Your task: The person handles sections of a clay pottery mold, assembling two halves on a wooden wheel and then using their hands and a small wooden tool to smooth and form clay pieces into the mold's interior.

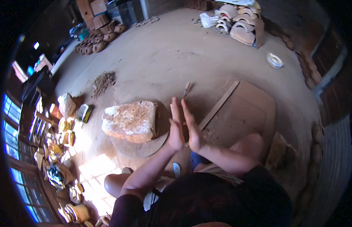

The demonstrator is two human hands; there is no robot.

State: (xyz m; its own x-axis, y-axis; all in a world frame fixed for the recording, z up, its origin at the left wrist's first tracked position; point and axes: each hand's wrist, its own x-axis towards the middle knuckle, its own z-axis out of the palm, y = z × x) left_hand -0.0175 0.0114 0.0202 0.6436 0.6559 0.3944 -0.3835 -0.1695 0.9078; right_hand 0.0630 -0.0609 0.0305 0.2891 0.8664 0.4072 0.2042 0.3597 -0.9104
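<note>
In front of my body, my left hand (175,128) and my right hand (192,128) are raised with palms facing each other. The fingers of both are stretched out straight, close together at the tips. A narrow dark gap shows between the palms, and I see nothing held there. Left of my hands, a rough brown block with whitish patches (130,118) rests on a round flat disc (140,150). Just beyond my fingertips, a small tool with a brown handle (187,86) lies on the floor. To the right lies a long wooden strip (220,105), along the edge of a wide brown board (255,102).
A crumbly heap (103,83) lies beyond the block. Rounded brown pots (98,46) stand at the far left, arched clay pieces (243,28) at the far right. A pale ring-shaped object (274,60) lies right. Cluttered containers (64,125) line the window side.
</note>
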